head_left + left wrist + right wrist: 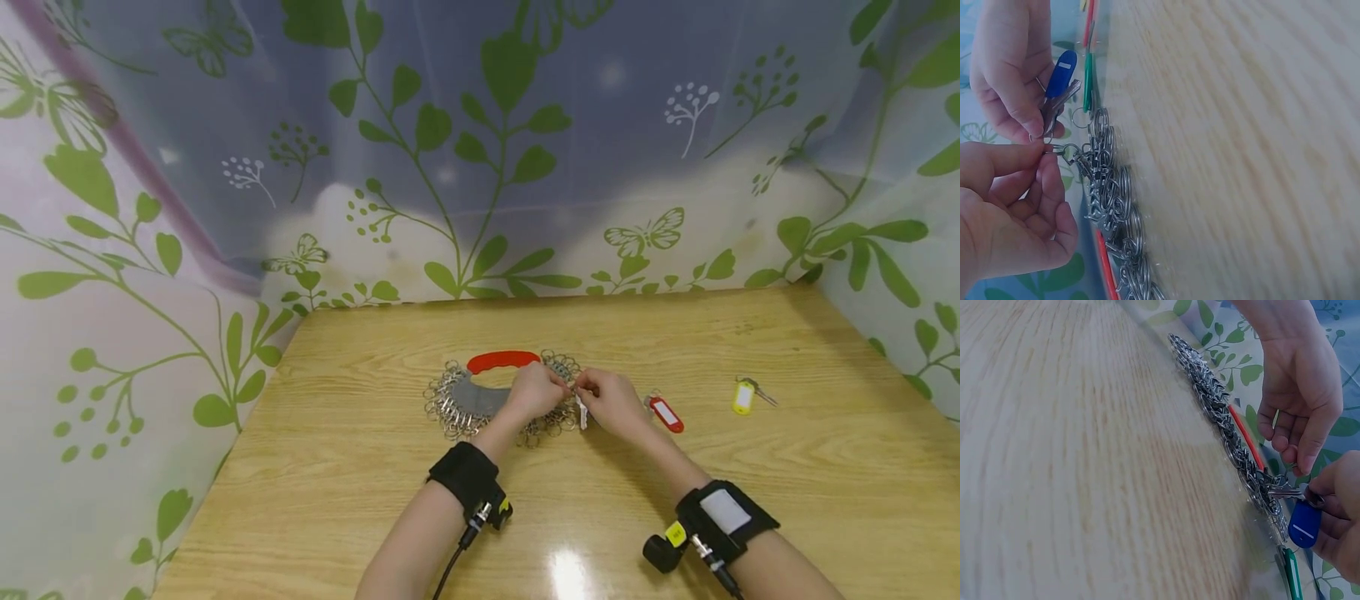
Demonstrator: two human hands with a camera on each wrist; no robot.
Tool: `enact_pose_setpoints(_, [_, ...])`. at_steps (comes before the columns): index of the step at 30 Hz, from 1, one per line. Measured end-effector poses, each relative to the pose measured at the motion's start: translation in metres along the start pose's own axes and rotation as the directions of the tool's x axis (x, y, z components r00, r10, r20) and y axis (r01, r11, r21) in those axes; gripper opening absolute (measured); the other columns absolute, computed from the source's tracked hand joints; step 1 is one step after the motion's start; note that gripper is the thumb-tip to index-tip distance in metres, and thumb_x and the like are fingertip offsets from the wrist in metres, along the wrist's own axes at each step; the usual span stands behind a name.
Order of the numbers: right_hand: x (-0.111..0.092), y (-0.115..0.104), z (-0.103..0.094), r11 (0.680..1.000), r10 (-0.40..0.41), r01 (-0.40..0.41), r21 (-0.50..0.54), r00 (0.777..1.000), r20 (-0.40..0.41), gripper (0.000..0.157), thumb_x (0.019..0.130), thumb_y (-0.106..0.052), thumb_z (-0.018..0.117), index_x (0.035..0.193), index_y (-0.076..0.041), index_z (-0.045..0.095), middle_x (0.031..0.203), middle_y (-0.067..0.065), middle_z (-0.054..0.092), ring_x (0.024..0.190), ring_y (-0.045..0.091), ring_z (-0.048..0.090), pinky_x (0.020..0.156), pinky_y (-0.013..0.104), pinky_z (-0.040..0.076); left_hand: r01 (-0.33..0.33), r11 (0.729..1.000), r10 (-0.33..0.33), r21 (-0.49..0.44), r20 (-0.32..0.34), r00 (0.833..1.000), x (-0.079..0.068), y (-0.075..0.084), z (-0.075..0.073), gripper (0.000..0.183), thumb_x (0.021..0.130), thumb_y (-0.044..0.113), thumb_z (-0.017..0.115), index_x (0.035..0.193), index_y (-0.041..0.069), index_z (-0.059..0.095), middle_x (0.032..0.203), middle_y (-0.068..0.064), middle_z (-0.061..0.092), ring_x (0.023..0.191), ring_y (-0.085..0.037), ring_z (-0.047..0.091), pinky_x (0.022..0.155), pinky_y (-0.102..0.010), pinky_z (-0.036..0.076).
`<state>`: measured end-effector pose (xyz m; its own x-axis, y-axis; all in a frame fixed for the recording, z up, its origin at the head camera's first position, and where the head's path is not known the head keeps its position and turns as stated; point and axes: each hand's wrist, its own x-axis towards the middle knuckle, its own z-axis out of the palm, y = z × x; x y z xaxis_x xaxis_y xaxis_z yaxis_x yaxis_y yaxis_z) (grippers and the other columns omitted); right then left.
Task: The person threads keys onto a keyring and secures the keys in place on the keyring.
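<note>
A grey key holder (474, 400) with a red handle (504, 360) lies flat, fringed by many metal clips and split rings (1107, 181). My left hand (534, 392), over its right side, pinches a small metal ring at the edge between thumb and fingertip. Close against it, my right hand (611, 404) pinches a key ring. From that ring hang silver keys (582, 412) and a blue key tag (1062, 74), which the right wrist view also shows. The fingertips of both hands meet at the rings and partly hide them.
On the wooden table (360, 500), a red key tag (665, 414) lies right of my right hand. Farther right is a yellow key tag (743, 397) with keys. A green tag (1292, 575) lies beside the holder's rings. Leaf-patterned cloth (465, 167) walls the table's back and sides.
</note>
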<state>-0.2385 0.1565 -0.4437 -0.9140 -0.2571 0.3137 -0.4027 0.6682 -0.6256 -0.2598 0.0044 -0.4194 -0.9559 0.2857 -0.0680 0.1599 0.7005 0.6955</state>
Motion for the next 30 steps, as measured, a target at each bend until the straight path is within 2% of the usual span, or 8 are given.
enact_pose_setpoints(7, [-0.0017, -0.0007, 0.0009, 1.000, 0.016, -0.016, -0.008, 1.000, 0.002, 0.005, 0.088, -0.005, 0.060, 0.088, -0.006, 0.066, 0.077, 0.002, 0.064, 0.065, 0.012, 0.054, 0.058, 0.031, 0.042, 0.021, 1.000, -0.021, 0.006, 0.006, 1.000, -0.0006, 0.0003, 0.0009, 0.013, 0.087, 0.012, 0.065, 0.087, 0.006, 0.076, 0.074, -0.004, 0.069, 0.043, -0.010, 0.037, 0.045, -0.021, 0.028])
enact_pose_setpoints(13, [-0.0012, -0.0014, 0.0018, 1.000, -0.012, 0.011, -0.010, 1.000, -0.017, 0.005, 0.087, -0.003, 0.062, 0.087, -0.005, 0.066, 0.078, 0.003, 0.065, 0.066, 0.013, 0.056, 0.059, 0.032, 0.044, 0.023, 1.000, -0.023, 0.007, -0.001, 1.000, -0.0007, 0.0013, 0.0009, 0.015, 0.087, 0.014, 0.065, 0.083, 0.004, 0.076, 0.066, -0.009, 0.068, 0.040, -0.009, 0.030, 0.044, -0.021, 0.026])
enact_pose_setpoints(16, [-0.0010, -0.0017, 0.0019, 1.000, -0.026, 0.025, -0.010, 1.000, -0.016, 0.005, 0.087, -0.003, 0.062, 0.087, -0.006, 0.066, 0.078, 0.003, 0.065, 0.065, 0.013, 0.055, 0.058, 0.031, 0.043, 0.022, 1.000, -0.022, 0.008, -0.011, 1.000, 0.0000, 0.0010, 0.0017, 0.016, 0.087, 0.014, 0.066, 0.081, 0.004, 0.076, 0.061, -0.006, 0.066, 0.039, -0.009, 0.028, 0.044, -0.021, 0.025])
enact_pose_setpoints(20, [0.0003, -0.0017, 0.0009, 1.000, -0.023, 0.023, -0.005, 1.000, -0.009, 0.005, 0.087, -0.003, 0.062, 0.088, -0.005, 0.066, 0.080, 0.003, 0.065, 0.068, 0.014, 0.057, 0.060, 0.032, 0.044, 0.004, 1.000, -0.004, -0.023, -0.010, 1.000, 0.0006, -0.0001, 0.0019, 0.029, 0.088, 0.014, 0.064, 0.063, 0.000, 0.069, 0.043, 0.002, 0.042, 0.039, -0.009, 0.021, 0.043, -0.022, 0.020])
enact_pose_setpoints(23, [0.0019, -0.0009, -0.0009, 1.000, -0.010, 0.010, 0.000, 1.000, -0.002, 0.007, 0.088, -0.004, 0.061, 0.090, -0.004, 0.067, 0.082, 0.005, 0.066, 0.070, 0.015, 0.058, 0.061, 0.033, 0.045, -0.004, 0.999, 0.004, -0.038, 0.010, 1.000, 0.0012, -0.0014, 0.0011, 0.036, 0.089, 0.017, 0.063, 0.058, -0.001, 0.064, 0.043, 0.002, 0.027, 0.040, -0.010, 0.019, 0.043, -0.023, 0.019])
enact_pose_setpoints(26, [0.0029, 0.0004, -0.0024, 1.000, 0.000, 0.000, 0.006, 1.000, 0.007, 0.008, 0.088, -0.004, 0.060, 0.092, -0.004, 0.067, 0.083, 0.006, 0.066, 0.069, 0.016, 0.058, 0.060, 0.033, 0.045, -0.006, 0.999, 0.007, -0.033, 0.038, 0.999, 0.0016, -0.0032, 0.0000, 0.026, 0.088, 0.019, 0.064, 0.070, 0.003, 0.072, 0.050, 0.003, 0.045, 0.043, -0.009, 0.030, 0.045, -0.022, 0.026])
enact_pose_setpoints(28, [0.0026, 0.0020, -0.0028, 1.000, 0.001, -0.001, 0.007, 1.000, 0.010, 0.008, 0.089, -0.004, 0.059, 0.092, -0.003, 0.066, 0.082, 0.006, 0.066, 0.069, 0.016, 0.058, 0.060, 0.033, 0.045, -0.010, 0.999, 0.012, -0.035, 0.060, 0.998, 0.0011, -0.0049, -0.0004, 0.018, 0.088, 0.019, 0.065, 0.081, 0.006, 0.076, 0.065, 0.001, 0.060, 0.050, -0.009, 0.041, 0.049, -0.022, 0.032])
enact_pose_setpoints(30, [0.0012, 0.0034, -0.0026, 1.000, 0.004, -0.004, 0.010, 1.000, 0.013, 0.007, 0.088, -0.003, 0.060, 0.091, -0.003, 0.066, 0.082, 0.006, 0.066, 0.069, 0.015, 0.057, 0.060, 0.032, 0.045, -0.019, 0.999, 0.022, -0.043, 0.081, 0.996, 0.0002, -0.0066, -0.0001, 0.015, 0.088, 0.018, 0.065, 0.087, 0.007, 0.076, 0.080, 0.000, 0.067, 0.055, -0.009, 0.047, 0.052, -0.023, 0.035])
